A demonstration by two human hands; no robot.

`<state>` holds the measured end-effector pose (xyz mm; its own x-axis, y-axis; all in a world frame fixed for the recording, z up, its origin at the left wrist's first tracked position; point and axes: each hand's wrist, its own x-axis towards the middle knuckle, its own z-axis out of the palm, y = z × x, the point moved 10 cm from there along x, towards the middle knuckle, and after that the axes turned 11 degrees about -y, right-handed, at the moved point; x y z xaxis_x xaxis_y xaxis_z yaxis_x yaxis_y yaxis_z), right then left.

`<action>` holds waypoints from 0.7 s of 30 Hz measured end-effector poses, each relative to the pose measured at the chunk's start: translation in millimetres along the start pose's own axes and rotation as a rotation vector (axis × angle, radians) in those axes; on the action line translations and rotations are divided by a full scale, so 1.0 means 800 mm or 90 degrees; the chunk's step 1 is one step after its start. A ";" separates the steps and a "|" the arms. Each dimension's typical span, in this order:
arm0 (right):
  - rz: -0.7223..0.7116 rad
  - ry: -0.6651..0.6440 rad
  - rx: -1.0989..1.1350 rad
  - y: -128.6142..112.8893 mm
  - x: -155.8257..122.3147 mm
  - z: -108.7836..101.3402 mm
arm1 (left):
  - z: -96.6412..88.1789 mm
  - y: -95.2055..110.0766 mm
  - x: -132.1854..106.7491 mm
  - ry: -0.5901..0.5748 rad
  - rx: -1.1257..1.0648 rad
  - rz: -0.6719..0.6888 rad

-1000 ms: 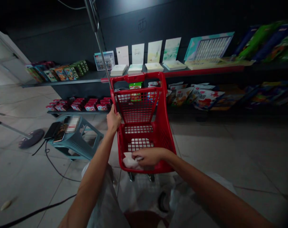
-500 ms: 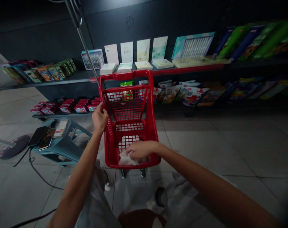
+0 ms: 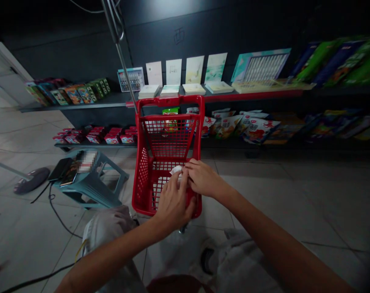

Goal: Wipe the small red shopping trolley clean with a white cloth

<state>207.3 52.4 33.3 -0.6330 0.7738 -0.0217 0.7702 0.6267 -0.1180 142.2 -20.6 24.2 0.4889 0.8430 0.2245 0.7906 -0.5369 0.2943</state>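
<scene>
Our left hand (image 3: pixel 172 203) and right hand (image 3: pixel 201 178) meet over a white tissue (image 3: pixel 176 171) in the red cart (image 3: pixel 142 183) — fingers curled on it, grip unclear — with books (image 3: pixel 194 88) shelved at twelve o'clock.

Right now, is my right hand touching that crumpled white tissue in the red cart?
Touching: the head view shows the fingertips of the right hand pressed against the crumpled white tissue.

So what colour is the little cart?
The shopping cart is bright red; the head view shows it.
</scene>
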 end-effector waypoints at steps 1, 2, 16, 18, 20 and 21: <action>0.001 0.014 0.002 0.000 -0.002 -0.004 | 0.004 -0.003 -0.001 -0.011 0.014 -0.003; 0.004 0.023 0.006 0.000 -0.004 -0.006 | 0.007 -0.003 -0.004 -0.022 0.028 0.001; -0.056 -0.018 0.009 -0.019 -0.012 0.025 | 0.033 -0.017 -0.036 -0.136 0.065 0.055; -0.063 -0.012 0.013 -0.022 -0.010 0.024 | 0.034 -0.025 -0.035 -0.140 0.075 0.050; -0.069 -0.005 0.016 -0.024 -0.008 0.023 | 0.036 -0.033 -0.034 -0.147 0.085 0.047; -0.071 -0.002 0.015 -0.026 -0.007 0.023 | 0.037 -0.036 -0.034 -0.150 0.088 0.054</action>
<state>193.4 33.5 17.5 -0.7152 0.6988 -0.0105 0.6927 0.7068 -0.1434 117.0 -26.9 -17.6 0.6147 0.7886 0.0166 0.7783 -0.6098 0.1499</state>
